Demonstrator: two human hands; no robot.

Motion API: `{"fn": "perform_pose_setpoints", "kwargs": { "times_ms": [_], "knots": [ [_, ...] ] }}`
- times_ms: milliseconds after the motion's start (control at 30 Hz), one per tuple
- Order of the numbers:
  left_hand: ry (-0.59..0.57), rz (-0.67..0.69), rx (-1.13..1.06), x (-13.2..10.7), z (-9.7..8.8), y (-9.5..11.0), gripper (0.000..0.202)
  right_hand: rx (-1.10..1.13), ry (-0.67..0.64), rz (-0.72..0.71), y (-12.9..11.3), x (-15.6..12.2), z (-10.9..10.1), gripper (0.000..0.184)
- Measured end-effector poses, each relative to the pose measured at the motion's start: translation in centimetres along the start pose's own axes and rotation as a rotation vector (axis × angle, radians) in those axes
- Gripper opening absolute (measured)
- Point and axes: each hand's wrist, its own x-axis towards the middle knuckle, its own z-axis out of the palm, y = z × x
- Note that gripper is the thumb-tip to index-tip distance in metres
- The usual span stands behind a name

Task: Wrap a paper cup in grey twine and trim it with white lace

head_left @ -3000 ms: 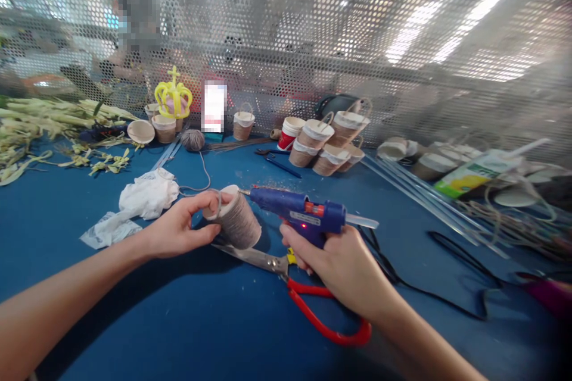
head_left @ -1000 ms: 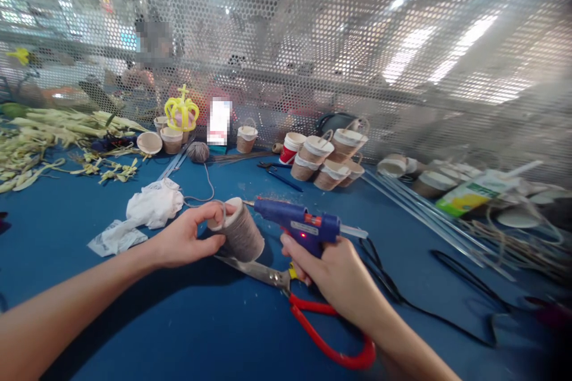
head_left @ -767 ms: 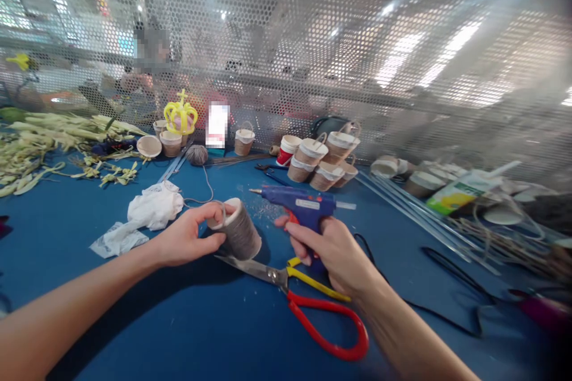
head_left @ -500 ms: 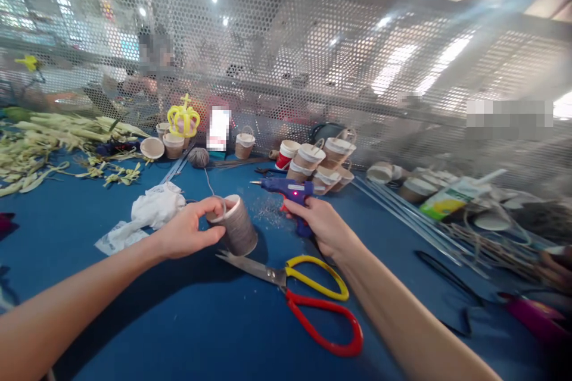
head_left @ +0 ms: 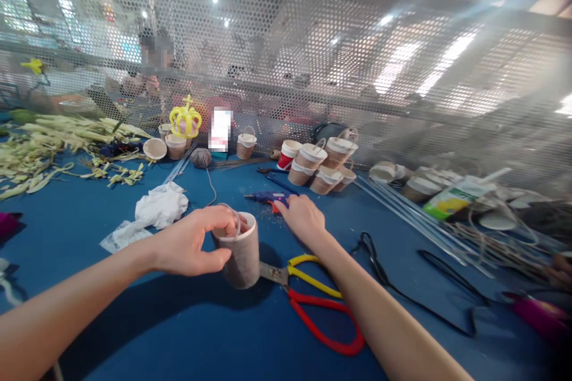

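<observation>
My left hand [head_left: 196, 242] is closed on a paper cup [head_left: 242, 259] wrapped in grey yarn, its fingers inside the white rim and its thumb outside. From the cup a strand of yarn runs back to a grey yarn ball [head_left: 201, 158]. My right hand [head_left: 306, 220] grips a blue hot glue gun [head_left: 267, 196], which lies low on its side over the table with the nozzle to the left; the handle is hidden under the palm. Scissors [head_left: 277, 274] with one yellow and one red handle lie between the hands, their blades partly behind the cup.
White crumpled cloth [head_left: 161, 205] lies left of the cup. Several wrapped cups [head_left: 310, 156] stand before the perforated metal screen [head_left: 250, 41]. Clear glue sticks [head_left: 411, 220] and a black cord [head_left: 402, 292] lie right. Pale dried leaves [head_left: 67, 134] pile up left, near a yellow crown [head_left: 186, 119].
My right hand has lowered the glue gun and moved it back, away from me. The cup has come nearer, now tilted less and covering the scissor tips.
</observation>
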Motion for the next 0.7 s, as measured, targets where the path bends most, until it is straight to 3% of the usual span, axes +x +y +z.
{"fn": "perform_pose_setpoints", "kwargs": {
  "times_ms": [67, 133, 233, 300, 467, 600, 700],
  "knots": [
    [-0.024, 0.005, 0.004, 0.1, 0.2, 0.1, 0.017, 0.019, -0.021, -0.1, -1.1, -0.9, -0.6, 0.021],
    [-0.046, 0.017, -0.008, 0.2, 0.4, 0.2, 0.017, 0.088, -0.103, -0.224, -2.5, -1.8, -1.4, 0.034],
    [-0.06, 0.047, -0.015, 0.4, 0.9, 0.5, 0.017, 0.264, -0.328, -0.451, -4.6, -3.2, -2.2, 0.055],
    [-0.067, 0.053, 0.01, 0.5, 1.0, 0.7, 0.017, 0.297, -0.454, -0.507, -5.6, -3.8, -2.4, 0.06],
    [-0.067, 0.033, 0.059, 0.4, 1.1, 0.7, 0.015, 0.228, -0.599, -0.494, -6.4, -4.4, -2.3, 0.05],
    [-0.071, 0.055, 0.075, 0.5, 1.1, 0.6, 0.013, 0.325, -0.618, -0.397, -6.3, -4.4, -2.1, 0.019],
    [-0.055, 0.033, 0.044, 0.6, 1.0, 0.5, 0.013, 0.466, -0.569, -0.3, -6.1, -4.6, -2.1, 0.014]
  ]
}}
